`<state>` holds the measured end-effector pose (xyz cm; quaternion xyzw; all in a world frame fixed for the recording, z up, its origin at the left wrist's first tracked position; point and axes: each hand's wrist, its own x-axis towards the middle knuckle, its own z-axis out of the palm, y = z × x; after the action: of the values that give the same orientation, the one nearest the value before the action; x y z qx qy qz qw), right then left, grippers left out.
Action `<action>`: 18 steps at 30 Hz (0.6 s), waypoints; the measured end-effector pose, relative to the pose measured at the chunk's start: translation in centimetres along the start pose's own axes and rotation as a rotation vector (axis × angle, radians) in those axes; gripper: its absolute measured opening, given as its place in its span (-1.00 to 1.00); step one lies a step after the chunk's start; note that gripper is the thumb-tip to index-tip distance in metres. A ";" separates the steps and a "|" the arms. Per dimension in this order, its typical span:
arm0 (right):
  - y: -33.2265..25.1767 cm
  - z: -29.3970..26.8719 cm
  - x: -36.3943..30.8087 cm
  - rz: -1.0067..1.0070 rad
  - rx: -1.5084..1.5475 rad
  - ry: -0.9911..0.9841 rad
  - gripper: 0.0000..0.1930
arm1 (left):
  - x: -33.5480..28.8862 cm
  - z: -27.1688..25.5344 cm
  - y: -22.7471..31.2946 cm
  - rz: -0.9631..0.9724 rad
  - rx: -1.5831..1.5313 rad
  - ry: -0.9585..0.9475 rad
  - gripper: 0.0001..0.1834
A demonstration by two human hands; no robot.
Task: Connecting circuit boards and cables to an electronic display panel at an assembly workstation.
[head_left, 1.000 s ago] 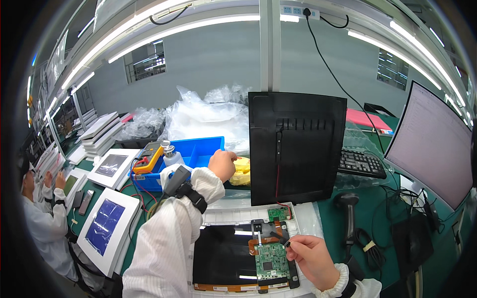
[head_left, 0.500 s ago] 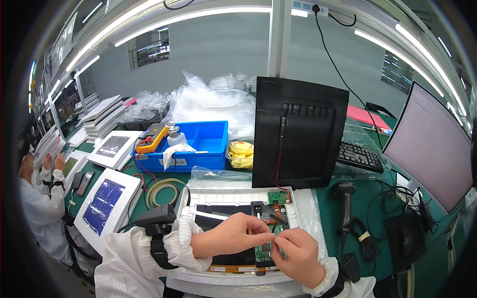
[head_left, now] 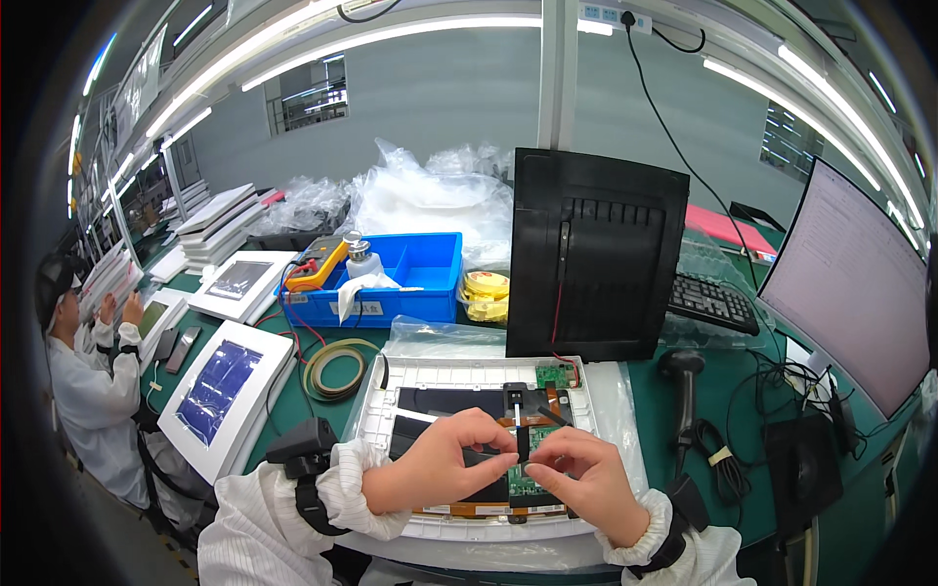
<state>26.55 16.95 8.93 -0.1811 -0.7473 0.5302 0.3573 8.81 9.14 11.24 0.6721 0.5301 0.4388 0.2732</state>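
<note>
though partly hidden, larger pcb (head_left: 525, 485) green

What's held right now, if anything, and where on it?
A small dark strip shows between the fingertips of the left hand and right hand. Can't tell whether either grip is closed on it, or where.

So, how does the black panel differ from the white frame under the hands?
The black panel stands nearly upright, while the white frame lies flat. The white frame has a small green circuit board near its far edge; the black panel's visible face shows none. Both look roughly rectangular.
</note>
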 end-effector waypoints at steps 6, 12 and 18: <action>0.9 0.3 -0.2 0.070 0.199 -0.020 -0.92 | 0.1 0.5 0.0 0.206 0.176 0.032 -0.89; 0.5 0.3 -0.3 0.032 0.100 -0.016 -0.92 | 0.4 0.0 -0.4 0.042 -0.063 0.000 -0.84; 0.8 0.5 -0.1 0.019 0.089 -0.037 -0.93 | 0.3 1.2 -1.2 0.076 -0.067 0.108 -0.85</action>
<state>26.19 16.88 8.08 -0.1623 -0.7276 0.5694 0.3463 9.27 9.95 9.76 0.6576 0.5032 0.5020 0.2498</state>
